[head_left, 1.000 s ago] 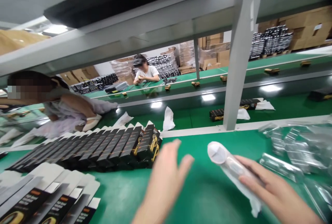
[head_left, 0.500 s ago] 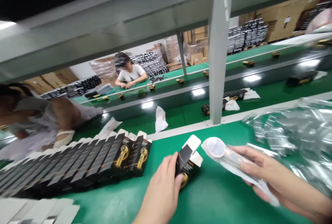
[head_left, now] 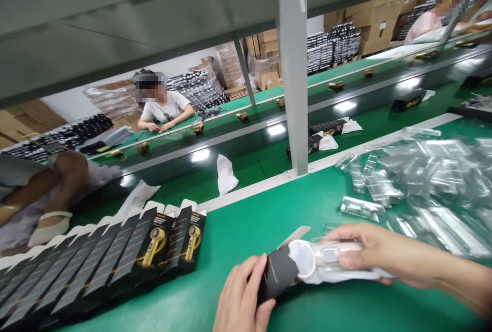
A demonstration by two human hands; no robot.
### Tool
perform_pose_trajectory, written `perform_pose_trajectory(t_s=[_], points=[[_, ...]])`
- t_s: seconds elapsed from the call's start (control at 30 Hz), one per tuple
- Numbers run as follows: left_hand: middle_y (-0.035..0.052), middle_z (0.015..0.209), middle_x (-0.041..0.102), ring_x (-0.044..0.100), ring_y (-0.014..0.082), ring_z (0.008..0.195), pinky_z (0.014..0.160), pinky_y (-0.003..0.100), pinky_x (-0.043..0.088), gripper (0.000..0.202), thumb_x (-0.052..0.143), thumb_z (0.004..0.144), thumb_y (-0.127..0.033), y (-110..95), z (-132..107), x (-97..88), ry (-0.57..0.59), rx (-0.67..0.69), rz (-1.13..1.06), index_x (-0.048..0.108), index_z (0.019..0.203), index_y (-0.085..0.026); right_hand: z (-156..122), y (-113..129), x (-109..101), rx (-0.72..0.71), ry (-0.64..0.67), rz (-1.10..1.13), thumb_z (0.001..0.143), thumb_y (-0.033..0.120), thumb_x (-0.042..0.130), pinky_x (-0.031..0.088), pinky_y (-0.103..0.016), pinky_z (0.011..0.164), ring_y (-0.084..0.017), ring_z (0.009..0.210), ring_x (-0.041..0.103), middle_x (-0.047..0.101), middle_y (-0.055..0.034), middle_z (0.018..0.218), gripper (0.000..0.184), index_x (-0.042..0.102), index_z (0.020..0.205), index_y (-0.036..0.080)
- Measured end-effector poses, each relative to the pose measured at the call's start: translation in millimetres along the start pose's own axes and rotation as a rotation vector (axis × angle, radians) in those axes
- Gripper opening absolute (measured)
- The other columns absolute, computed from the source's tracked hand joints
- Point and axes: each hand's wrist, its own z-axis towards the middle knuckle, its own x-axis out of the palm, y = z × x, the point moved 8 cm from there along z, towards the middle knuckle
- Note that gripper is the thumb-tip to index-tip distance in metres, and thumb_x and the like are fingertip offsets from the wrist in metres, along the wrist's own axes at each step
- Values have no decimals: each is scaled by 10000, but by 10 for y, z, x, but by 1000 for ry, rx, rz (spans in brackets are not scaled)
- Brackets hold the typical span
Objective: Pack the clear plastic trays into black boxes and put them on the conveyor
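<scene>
My left hand grips a small black carton that lies on the green table with its open flap toward the right. My right hand holds a white device wrapped in a clear bag, and its round end sits at the carton's mouth. A row of identical black cartons with a gold picture leans together at the left.
A heap of clear plastic trays lies at the right. A grey post stands behind the hands. Beyond runs a conveyor belt with boxes and white bags. People sit on the far side.
My left hand went from open and empty to gripping a black carton and laying it flat. My right hand brought the bagged device down to the carton's open end.
</scene>
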Motion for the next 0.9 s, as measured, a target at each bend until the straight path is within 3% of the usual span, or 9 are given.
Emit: perform_pose_trajectory(t_s=[0.13,0.2,0.3,0.4,0.5,0.63,0.73,0.9], points=[[96,1102,639,604,203,976,865,308,486,481,507,875,-360,-254,93,-44,39,279,37,430,1312,-176,25,77,122,-42,-11,-211,716,291,693,371,-166,521,-105,627,527,653,20,796,288,678,999,239],[95,1054,664,624,202,925,833,303,499,496,530,852,-436,-345,169,-74,37,333,74,483,1256,-152,46,90,187,-66,-47,-267,698,235,683,410,-198,635,-159,771,583,679,11,885,283,685,981,231],[96,952,687,650,188,815,739,275,526,638,526,791,-598,-407,283,-98,5,320,127,518,1211,-117,58,43,256,-96,-57,-268,686,241,692,399,-197,619,-162,767,582,664,7,869,289,675,972,201],[62,896,694,660,173,748,654,253,531,635,515,747,-671,-442,333,-65,4,325,163,578,1133,-170,53,-61,291,-122,-10,-183,681,250,715,364,-170,570,-124,708,548,627,22,831,326,646,992,182],[41,905,695,663,166,755,661,247,527,583,525,735,-677,-438,331,-51,3,333,166,601,1076,-211,49,-121,311,-159,25,-99,715,296,708,370,-168,581,-118,723,537,601,26,846,338,610,1017,180],[44,960,688,660,166,808,701,243,515,554,546,751,-629,-375,369,-72,19,273,146,568,1111,-209,50,-26,314,-294,-5,-306,838,371,590,415,-230,727,-160,864,547,593,-17,976,254,572,1006,181],[47,993,689,656,183,826,725,265,506,526,588,749,-569,-403,446,-44,81,266,89,550,1116,-195,83,-25,305,-314,12,-405,904,416,483,423,-262,775,-171,901,544,594,-36,1004,253,549,971,181],[26,1042,675,636,200,815,730,301,497,585,676,722,-452,-506,507,107,311,238,-13,482,1228,-234,75,-7,299,-284,28,-404,891,425,513,447,-269,772,-177,881,570,623,-27,973,262,590,967,185]])
